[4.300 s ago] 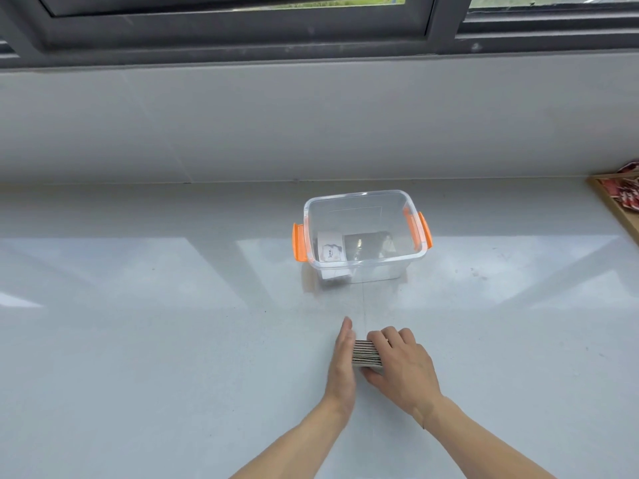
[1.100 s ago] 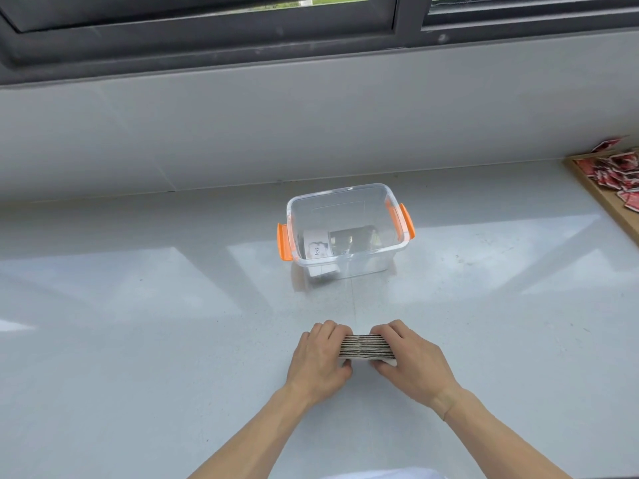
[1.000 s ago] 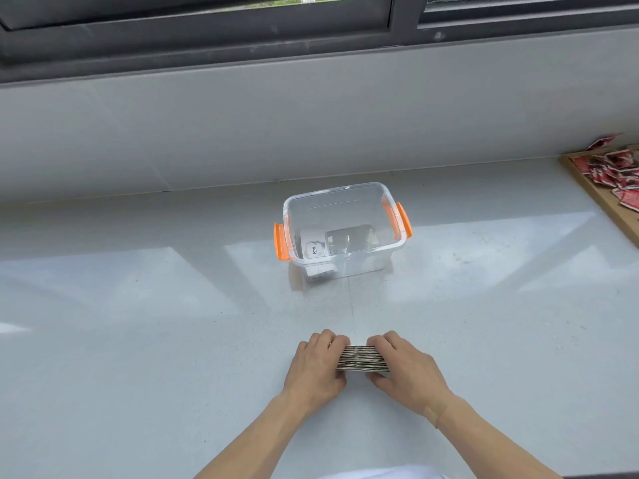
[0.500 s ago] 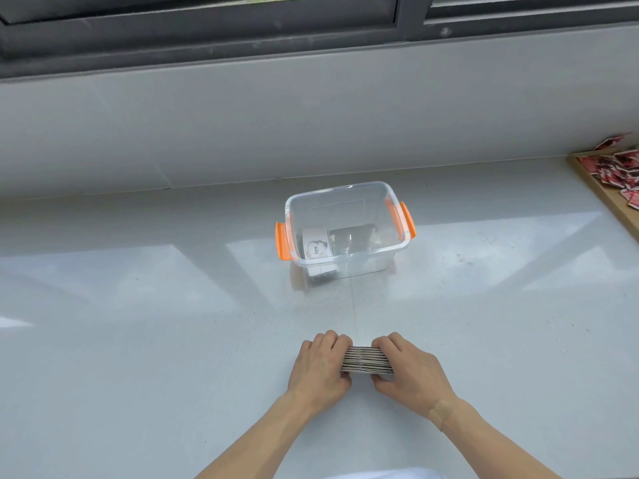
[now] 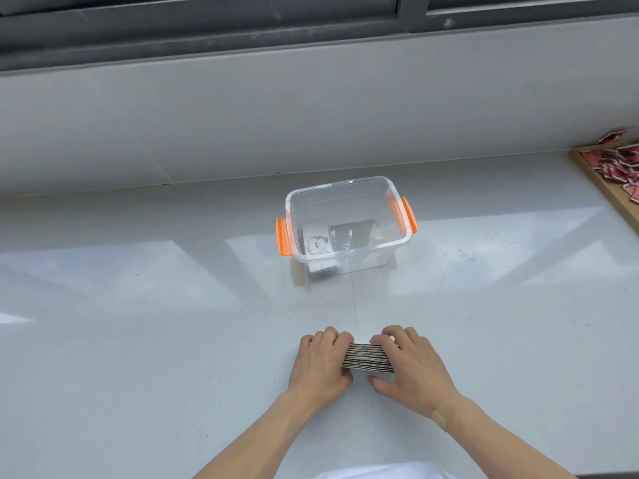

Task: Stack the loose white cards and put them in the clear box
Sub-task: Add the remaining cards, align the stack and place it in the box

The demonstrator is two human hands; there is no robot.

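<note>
Grip: both hands closed on one stack (image 5: 367, 357) of cards, one at each end. Left hand (image 5: 321, 366) covers the stack's left end, fingers (image 5: 334, 340) curled over the top edge, thumb tucked out of sight. Right hand (image 5: 411, 368) covers the right end, fingers curled over the far side, thumb (image 5: 380, 384) pressed on the counter side nearest the person.

Stack: cards stand on edge, packed face to face, so that only their thin edges show as fine dark and light lines. Long axis runs left to right across the view, from hand to hand, very slightly tipped so the right end lies a little nearer the person. It sits low on the counter (image 5: 138, 340); whether it touches the surface cannot be told. Position: centre of the view, near the person, well apart from the box.

Box (image 5: 345, 257): clear plastic, open top, orange clip (image 5: 284, 236) on the left wall and another (image 5: 408, 216) on the right. Long axis left to right, slightly skewed. It stands straight beyond the hands. Inside, at the left, a white card (image 5: 316, 242) printed "love"; beside it something dark and hard to identify.

Surroundings: pale glossy counter meeting a grey wall (image 5: 311, 115) under a dark window frame (image 5: 207, 29). At the right edge, a wooden tray (image 5: 612, 191) holding red packets (image 5: 622, 164). Adhesive plaster (image 5: 444, 414) on the right wrist.
</note>
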